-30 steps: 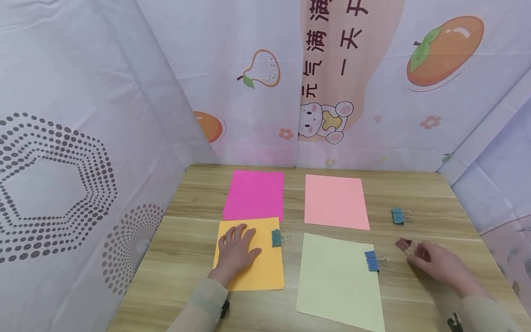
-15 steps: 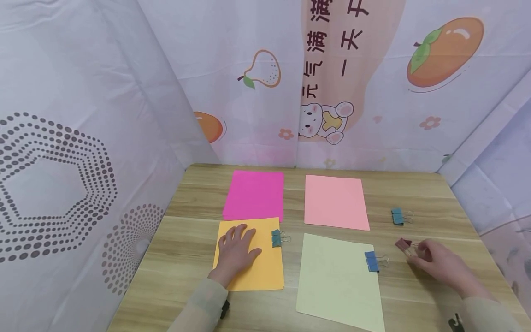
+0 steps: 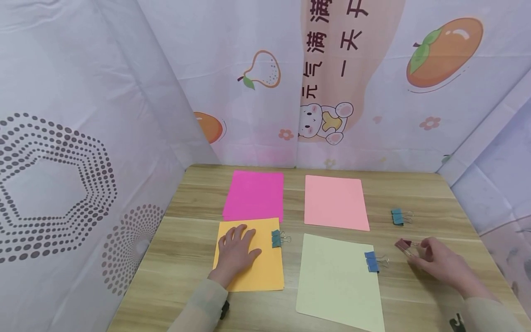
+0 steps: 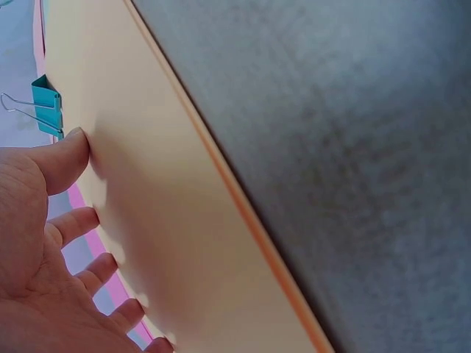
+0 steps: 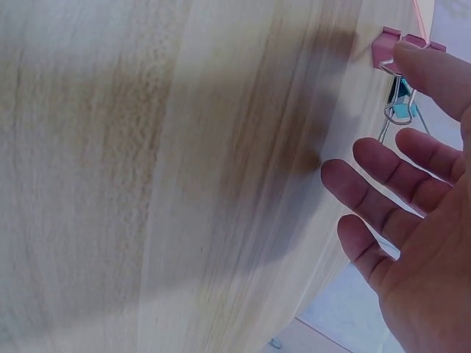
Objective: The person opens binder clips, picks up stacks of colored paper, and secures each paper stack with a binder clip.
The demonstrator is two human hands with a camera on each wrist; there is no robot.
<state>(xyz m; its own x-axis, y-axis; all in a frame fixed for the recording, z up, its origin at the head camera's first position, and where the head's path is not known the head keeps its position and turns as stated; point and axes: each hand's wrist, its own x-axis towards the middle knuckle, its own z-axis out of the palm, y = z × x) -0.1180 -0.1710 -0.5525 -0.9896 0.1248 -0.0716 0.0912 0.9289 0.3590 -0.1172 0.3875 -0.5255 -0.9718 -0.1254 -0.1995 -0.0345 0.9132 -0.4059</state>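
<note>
My left hand (image 3: 235, 251) rests on the orange paper (image 3: 265, 272), fingers spread. A teal binder clip (image 3: 276, 238) sits on that paper's right edge, just beyond my thumb in the left wrist view. At the right, my right hand (image 3: 439, 263) is at a dark red binder clip (image 3: 402, 245), its wire handles apart between thumb and index finger. In the right wrist view the thumb overlaps the clip (image 5: 384, 55), while the other fingers are loosely bent and separated. A blue binder clip (image 3: 372, 262) bites the right edge of the pale green paper (image 3: 338, 286).
Magenta paper (image 3: 256, 193) and pink paper (image 3: 334, 201) lie at the back of the wooden table (image 3: 174, 258). Another teal binder clip (image 3: 397, 216) lies behind the dark red one. Printed curtains (image 3: 265, 115) rise behind and beside the table.
My right fingers have loosened slightly around the dark red binder clip, so more of its wire handles shows. My left hand and the papers stay in place.
</note>
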